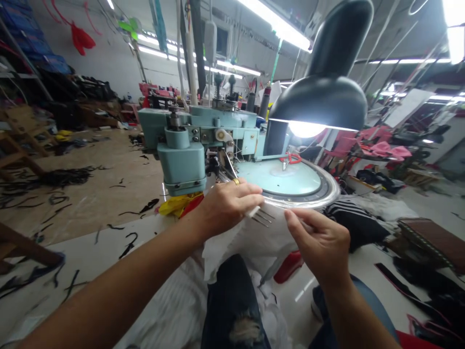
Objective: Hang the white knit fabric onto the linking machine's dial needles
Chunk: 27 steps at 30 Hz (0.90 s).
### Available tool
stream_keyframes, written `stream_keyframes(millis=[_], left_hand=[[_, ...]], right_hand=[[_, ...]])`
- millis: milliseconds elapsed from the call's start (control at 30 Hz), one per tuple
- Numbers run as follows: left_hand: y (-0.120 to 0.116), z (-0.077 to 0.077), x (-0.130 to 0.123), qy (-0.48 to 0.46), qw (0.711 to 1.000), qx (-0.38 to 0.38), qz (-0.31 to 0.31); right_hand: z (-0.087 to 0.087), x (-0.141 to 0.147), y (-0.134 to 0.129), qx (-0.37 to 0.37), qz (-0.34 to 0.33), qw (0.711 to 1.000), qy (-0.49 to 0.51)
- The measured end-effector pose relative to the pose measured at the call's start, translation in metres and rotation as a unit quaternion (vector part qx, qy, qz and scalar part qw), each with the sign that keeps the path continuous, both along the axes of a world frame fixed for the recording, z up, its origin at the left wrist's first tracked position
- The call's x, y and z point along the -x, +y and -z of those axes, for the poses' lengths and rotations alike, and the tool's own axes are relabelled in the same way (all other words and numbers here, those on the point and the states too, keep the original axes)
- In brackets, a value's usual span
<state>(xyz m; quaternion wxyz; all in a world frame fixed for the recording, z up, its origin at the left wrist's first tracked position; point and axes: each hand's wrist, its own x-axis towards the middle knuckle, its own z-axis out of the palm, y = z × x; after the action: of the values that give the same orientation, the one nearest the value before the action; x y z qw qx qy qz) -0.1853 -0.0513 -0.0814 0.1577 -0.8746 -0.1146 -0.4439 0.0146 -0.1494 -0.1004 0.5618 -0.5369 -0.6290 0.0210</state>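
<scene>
Left hand (232, 199): At the centre of the frame, we see it closed around a pronged tool (262, 219) with a pale handle, the thin metal tips pointing right and slightly down; a gold-coloured ring (236, 182) circles one finger.
Right hand (321, 240): Right of centre, we find thumb and forefinger pinching the upper edge of a white cloth (250, 242), the remaining fingers curled; whether those grip anything, we cannot tell.
White cloth: We see it below the front edge of a round, pale green dial (301, 180), hanging between the hands and over dark jeans (228, 295) at lower centre.
Machine (183, 162): Pale green, it stands left of the dial, knobs and metal fittings on top.
Lamp (319, 104): Lit, its dark hood hangs over the dial at upper right.
Floor (112, 206): Across the left of the frame, we see black scraps (129, 245) scattered.
Right edge: We note a striped dark cloth (358, 218) and pink fabric (388, 150).
</scene>
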Motion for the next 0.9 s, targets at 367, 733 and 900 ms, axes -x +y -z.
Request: stream_keyframes(millis=[367,733,900], left_hand=[[-0.015,-0.030,-0.004,0.152,0.979,0.086,-0.103],[0.008,-0.051,-0.016,0.200,0.939,0.277,-0.024],[0.006,-0.048,-0.019,0.194,0.949,0.239,-0.070]], right_hand=[[0.003,-0.030,-0.011,0.085,0.068,0.994,-0.005],[0.002,-0.006,-0.001,0.104,-0.117,0.986,0.065],[0.007,-0.015,0.003,0.069,-0.082,0.991,0.083]])
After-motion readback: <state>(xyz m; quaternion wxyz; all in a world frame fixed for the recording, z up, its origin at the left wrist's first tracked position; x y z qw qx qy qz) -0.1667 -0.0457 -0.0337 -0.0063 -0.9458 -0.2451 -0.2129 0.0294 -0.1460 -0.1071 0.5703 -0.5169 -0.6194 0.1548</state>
